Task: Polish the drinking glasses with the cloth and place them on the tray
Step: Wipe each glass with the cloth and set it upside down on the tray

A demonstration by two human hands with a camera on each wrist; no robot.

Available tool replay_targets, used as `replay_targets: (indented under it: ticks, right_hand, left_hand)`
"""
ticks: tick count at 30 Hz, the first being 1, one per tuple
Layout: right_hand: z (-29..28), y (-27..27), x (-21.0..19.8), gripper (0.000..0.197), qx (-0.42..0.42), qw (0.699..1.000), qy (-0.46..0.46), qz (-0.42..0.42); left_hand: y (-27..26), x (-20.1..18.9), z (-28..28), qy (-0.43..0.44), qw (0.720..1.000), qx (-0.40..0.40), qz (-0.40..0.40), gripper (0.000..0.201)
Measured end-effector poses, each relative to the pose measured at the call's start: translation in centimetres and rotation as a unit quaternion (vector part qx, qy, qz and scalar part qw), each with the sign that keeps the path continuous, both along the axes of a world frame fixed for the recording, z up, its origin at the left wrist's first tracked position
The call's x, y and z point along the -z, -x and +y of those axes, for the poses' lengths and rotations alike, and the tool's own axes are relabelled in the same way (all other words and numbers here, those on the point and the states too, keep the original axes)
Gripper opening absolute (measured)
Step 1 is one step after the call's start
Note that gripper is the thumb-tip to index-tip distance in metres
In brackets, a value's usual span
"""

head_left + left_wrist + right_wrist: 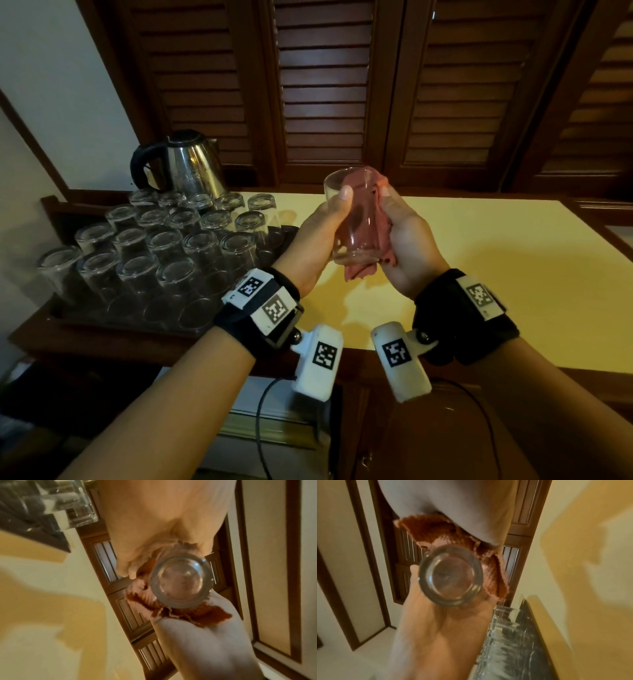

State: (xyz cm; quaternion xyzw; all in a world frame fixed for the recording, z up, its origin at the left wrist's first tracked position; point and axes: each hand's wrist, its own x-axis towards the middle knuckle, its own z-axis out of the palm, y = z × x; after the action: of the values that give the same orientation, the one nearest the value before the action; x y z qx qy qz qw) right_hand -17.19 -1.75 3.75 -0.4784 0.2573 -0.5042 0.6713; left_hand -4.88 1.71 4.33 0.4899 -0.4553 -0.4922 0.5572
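Gripping the drinking glass at the centre of the head view, the left hand wraps it from the left side of the frame, thumb laid up along its wall toward the rim. The glass is held in the air above the pale yellow table, tilted so its open mouth points up and away and its thick base faces the camera. The right hand closes on the pink cloth from the right, pressing it against the far and right side of the glass; cloth shows behind the rim at the top and hangs out below the base.

In the left wrist view the round base of the glass sits in the middle of the frame, with the left hand above it, the cloth bunched under it and the right hand below that. In the right wrist view the base is again central, the cloth folds over its upper right, the right hand covers the top of the frame and the left hand cups the glass from below.

At the left of the head view, many upturned glasses stand in rows on the dark tray, well apart from the hands, with a steel kettle behind them.
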Motion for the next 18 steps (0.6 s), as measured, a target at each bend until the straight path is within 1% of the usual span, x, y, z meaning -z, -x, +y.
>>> replay_targets:
  ticks: [2, 3, 6, 8, 10, 11, 12, 14, 16, 18]
  right_hand:
    - [0.0, -0.4, 0.0, 0.046, 0.032, 0.996, 0.059, 0.052]
    - [0.1, -0.7, 0.0, 0.048, 0.045, 0.993, 0.083, 0.074]
    - [0.2, -1.2, 0.1, 0.049, 0.050, 0.989, 0.107, 0.091]
    - [0.6, -1.1, -0.3, 0.046, 0.025, 0.996, 0.069, 0.048]
    - [0.8, -0.7, -0.5, 0.045, 0.002, 1.000, -0.002, -0.010]
    - [0.8, -0.6, -0.4, 0.045, 0.004, 1.000, -0.021, -0.022]
    - [0.8, -0.6, -0.3, 0.045, 0.011, 1.000, -0.015, -0.017]
    - [1.0, -0.8, 0.0, 0.049, 0.034, 0.998, 0.044, 0.033]
    - [1.1, -1.2, 0.2, 0.050, 0.071, 0.989, 0.097, 0.087]
    - [1.1, -1.4, 0.3, 0.049, 0.081, 0.986, 0.113, 0.095]
  left_hand:
    - [0.1, -0.1, -0.2, -0.004, 0.999, -0.053, -0.001, 0.065]
    - [0.3, -0.3, -0.1, -0.004, 0.998, -0.065, -0.006, 0.061]
    - [1.0, -0.5, 0.2, 0.000, 0.998, -0.062, -0.023, 0.062]
    - [0.9, -0.5, 0.6, 0.007, 0.998, -0.067, -0.008, 0.057]
    - [0.5, -0.7, 0.8, 0.013, 0.999, -0.041, 0.002, 0.051]
    - [0.3, -0.8, 0.9, 0.010, 1.000, -0.027, 0.004, 0.051]
    - [0.0, -0.8, 0.9, 0.006, 1.000, -0.018, 0.006, 0.051]
    - [-0.2, -0.9, 0.7, -0.005, 0.999, -0.038, 0.004, 0.055]
    - [0.1, -1.0, 0.6, -0.005, 0.998, -0.063, -0.007, 0.056]
    - [0.6, -0.9, 0.7, 0.008, 0.998, -0.053, -0.023, 0.059]
